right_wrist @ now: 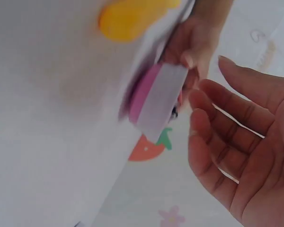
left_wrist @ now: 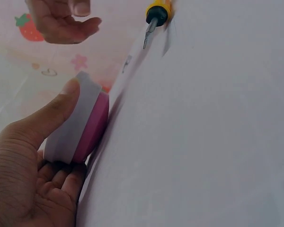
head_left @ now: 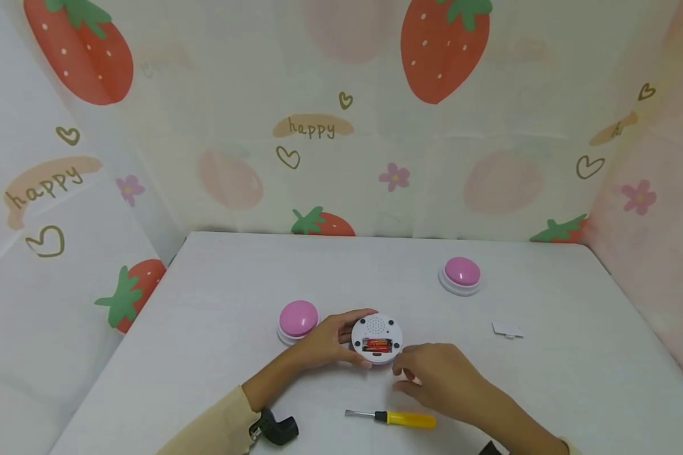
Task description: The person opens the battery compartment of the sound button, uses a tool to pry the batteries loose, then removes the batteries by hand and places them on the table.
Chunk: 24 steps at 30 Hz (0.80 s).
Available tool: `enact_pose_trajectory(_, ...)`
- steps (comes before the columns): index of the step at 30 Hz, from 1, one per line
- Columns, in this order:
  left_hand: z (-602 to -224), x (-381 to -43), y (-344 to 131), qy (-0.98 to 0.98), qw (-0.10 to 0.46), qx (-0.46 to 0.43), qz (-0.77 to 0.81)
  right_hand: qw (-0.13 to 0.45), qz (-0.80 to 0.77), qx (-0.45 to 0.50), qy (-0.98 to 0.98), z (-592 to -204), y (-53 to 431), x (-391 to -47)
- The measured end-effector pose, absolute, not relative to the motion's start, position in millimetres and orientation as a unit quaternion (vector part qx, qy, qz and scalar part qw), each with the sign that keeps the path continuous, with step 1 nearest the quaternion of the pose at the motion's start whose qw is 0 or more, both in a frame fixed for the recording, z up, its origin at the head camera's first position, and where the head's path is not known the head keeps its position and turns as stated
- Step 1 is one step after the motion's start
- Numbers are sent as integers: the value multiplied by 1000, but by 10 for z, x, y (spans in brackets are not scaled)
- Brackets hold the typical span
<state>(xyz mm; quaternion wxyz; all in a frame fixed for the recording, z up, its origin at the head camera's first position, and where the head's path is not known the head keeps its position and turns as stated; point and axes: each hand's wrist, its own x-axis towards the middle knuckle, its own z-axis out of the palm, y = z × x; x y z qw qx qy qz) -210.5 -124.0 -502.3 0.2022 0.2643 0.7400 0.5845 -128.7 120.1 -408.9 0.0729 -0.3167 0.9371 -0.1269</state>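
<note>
A round white button device with a pink dome (left_wrist: 93, 127) lies dome-down on the table. Its white underside (head_left: 377, 325) faces up in the head view, showing an uncovered battery compartment with red batteries (head_left: 377, 345). My left hand (head_left: 332, 341) grips it from the left, thumb on the near edge and fingers around the far side. Just to its right hovers my right hand (head_left: 438, 376), fingers loosely bent. In the right wrist view a gap separates those fingers (right_wrist: 203, 127) from the device. A screwdriver with a yellow handle (head_left: 411, 419) lies in front of both hands.
Behind my left hand stands a second pink button (head_left: 298, 318), dome up. Another pink button (head_left: 461, 273) is at the back right. A small white cover (head_left: 508, 330) lies on the table to the right. Strawberry-printed cloth walls (head_left: 375, 145) enclose the table.
</note>
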Motion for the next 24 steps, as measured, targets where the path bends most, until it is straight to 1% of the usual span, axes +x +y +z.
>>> enact_pose_trajectory(4,-5037,-2111,-1243,742,201,265,582,9,-151,-308,939,-4038,1255,-1411)
enact_pose_trajectory(8,-5048,-2121,-1246,743,199,273,577,-25,-175,-300,937,-4092,1277,-1531)
enact_pose_trajectory(15,-5046,-2125,-1239,744,200,278,574,-46,-193,-292,936,-4231,1274,-1655)
enact_pose_trajectory(24,-5055,-2127,-1252,746,197,279,572,-42,-191,-294,936,-4334,1246,-1746)
